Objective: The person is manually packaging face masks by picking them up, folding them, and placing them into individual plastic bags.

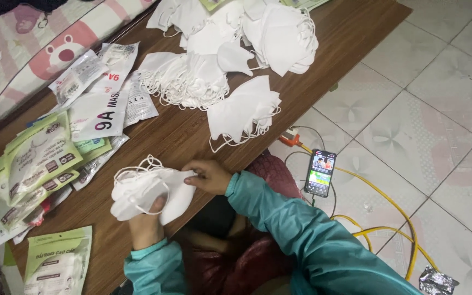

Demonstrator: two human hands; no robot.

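Both hands grip one stack of white masks (148,191) at near edge of wood surface (192,136). I see left hand (146,224) w/ fingers clenched under stack, right hand (210,176) pinching its right side. More white masks (236,49) lie far; green packets (34,164) at left.

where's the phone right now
In the head view the phone lies screen-up on the tiled floor right of the wooden table, beside the yellow cable and the person's right sleeve.

A home room used for piecework: a cartoon-print bed (34,49) beside a low wooden desk (192,131), tiled floor (443,109), loose face masks (230,49).
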